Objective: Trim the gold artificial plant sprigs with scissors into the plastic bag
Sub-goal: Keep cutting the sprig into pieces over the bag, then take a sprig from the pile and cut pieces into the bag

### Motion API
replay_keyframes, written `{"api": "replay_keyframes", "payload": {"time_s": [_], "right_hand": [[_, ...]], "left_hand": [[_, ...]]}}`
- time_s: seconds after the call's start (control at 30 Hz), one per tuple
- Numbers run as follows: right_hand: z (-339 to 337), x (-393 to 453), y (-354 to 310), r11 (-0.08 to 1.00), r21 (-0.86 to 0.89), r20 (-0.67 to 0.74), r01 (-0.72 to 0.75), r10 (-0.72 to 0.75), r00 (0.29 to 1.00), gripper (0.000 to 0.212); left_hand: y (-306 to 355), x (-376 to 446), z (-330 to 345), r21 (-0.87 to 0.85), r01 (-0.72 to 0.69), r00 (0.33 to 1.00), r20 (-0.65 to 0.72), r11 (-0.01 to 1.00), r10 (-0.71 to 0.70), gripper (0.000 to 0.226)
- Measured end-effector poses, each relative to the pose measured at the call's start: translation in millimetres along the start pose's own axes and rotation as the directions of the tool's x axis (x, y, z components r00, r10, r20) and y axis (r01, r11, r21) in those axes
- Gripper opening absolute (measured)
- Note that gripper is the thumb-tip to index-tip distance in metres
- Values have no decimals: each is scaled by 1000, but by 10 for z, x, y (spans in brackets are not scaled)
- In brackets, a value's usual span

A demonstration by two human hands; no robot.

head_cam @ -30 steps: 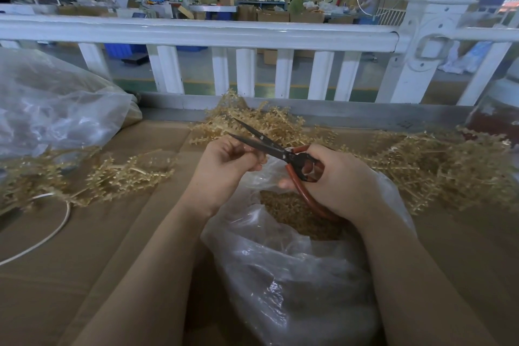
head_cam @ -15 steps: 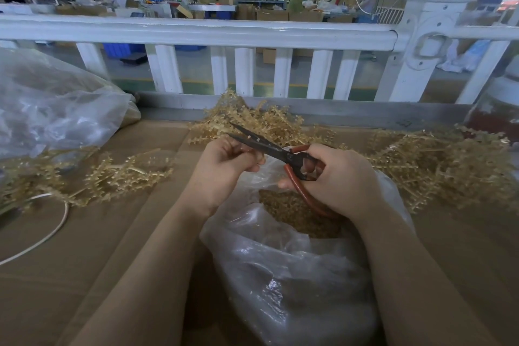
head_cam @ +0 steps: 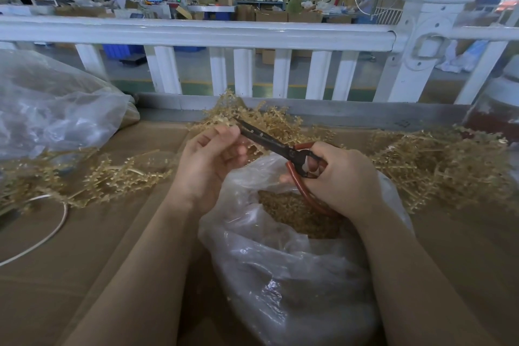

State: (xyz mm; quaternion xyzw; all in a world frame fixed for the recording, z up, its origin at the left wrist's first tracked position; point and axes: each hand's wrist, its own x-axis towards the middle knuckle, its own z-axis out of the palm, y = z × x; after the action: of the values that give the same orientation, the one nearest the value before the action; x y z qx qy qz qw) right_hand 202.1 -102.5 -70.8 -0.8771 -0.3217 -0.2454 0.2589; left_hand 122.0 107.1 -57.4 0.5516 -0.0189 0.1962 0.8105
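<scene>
Over the plastic bag (head_cam: 295, 275) of gold trimmings (head_cam: 292, 213), right hand (head_cam: 342, 180) grips scissors (head_cam: 269, 143).

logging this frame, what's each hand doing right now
Left hand: fingers curled, pinching a gold sprig by the blades.
Right hand: gripping the scissors by the red handles.

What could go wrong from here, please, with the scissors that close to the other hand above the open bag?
1. The scissors blades sit right against the left hand fingertips, so a snip might nick a finger.
2. The cut happens near the far rim of the plastic bag, so trimmed pieces could fall onto the cardboard instead.
3. The right hand holds the handles just above the thin bag film, which the scissors might snag.
</scene>
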Motion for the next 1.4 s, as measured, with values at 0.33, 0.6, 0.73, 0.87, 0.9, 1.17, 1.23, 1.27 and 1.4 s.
{"api": "replay_keyframes", "payload": {"time_s": [0.33,0.6,0.73,0.87,0.9,1.17,1.23,1.27,1.4], "right_hand": [[12,-2,9,997,74,20,17,-19,1000,48],[11,-17,33,998,54,29,-9,7,1000,51],[-9,-20,16,998,68,23,1,-3,1000,48],[-18,-8,-1,998,69,18,-2,1,1000,50],[-19,-6,-3,998,63,13,2,-2,1000,52],[-13,-3,-14,999,43,-10,-3,3,1000,73],[-8,-3,-14,998,61,-8,4,-3,1000,68],[-4,-4,-9,998,66,-7,7,-6,1000,63],[14,-8,2,997,75,8,-6,5,1000,56]], "left_hand": [[1,-23,5,-114,53,997,-57,992,-60,9],[3,-40,62,-106,50,997,-61,993,-56,11],[3,-47,112,-110,46,995,-82,993,-55,17],[10,-52,131,-101,32,993,-108,994,-42,15],[13,-52,133,-98,30,993,-111,995,-41,13],[18,-49,131,-89,21,991,-133,996,-33,10],[19,-47,128,-95,21,989,-142,995,-34,7],[19,-47,126,-95,22,989,-145,995,-35,7],[13,-39,122,-94,28,989,-140,995,-41,5]]}}
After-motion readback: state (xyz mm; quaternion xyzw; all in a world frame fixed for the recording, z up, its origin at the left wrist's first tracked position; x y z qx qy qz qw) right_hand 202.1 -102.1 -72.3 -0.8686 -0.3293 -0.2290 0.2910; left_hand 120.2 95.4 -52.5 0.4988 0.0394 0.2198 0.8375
